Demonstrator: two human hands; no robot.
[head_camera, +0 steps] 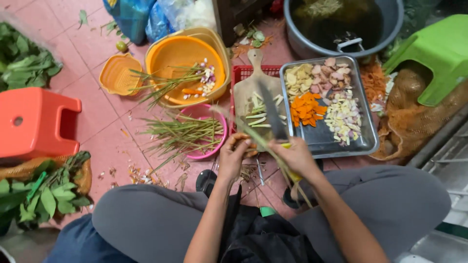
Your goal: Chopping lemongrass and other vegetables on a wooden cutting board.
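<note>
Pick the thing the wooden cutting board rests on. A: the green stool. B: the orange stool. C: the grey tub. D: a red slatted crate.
D: the wooden cutting board lies across a red slatted crate, whose edge shows beside and behind it, left of the metal tray.

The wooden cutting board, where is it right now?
In the head view the wooden cutting board lies just above the hands, on a red crate, between the orange basin on its left and the metal tray on its right.

bare tiles left, tray (pixel 370 141) blocks right
</note>
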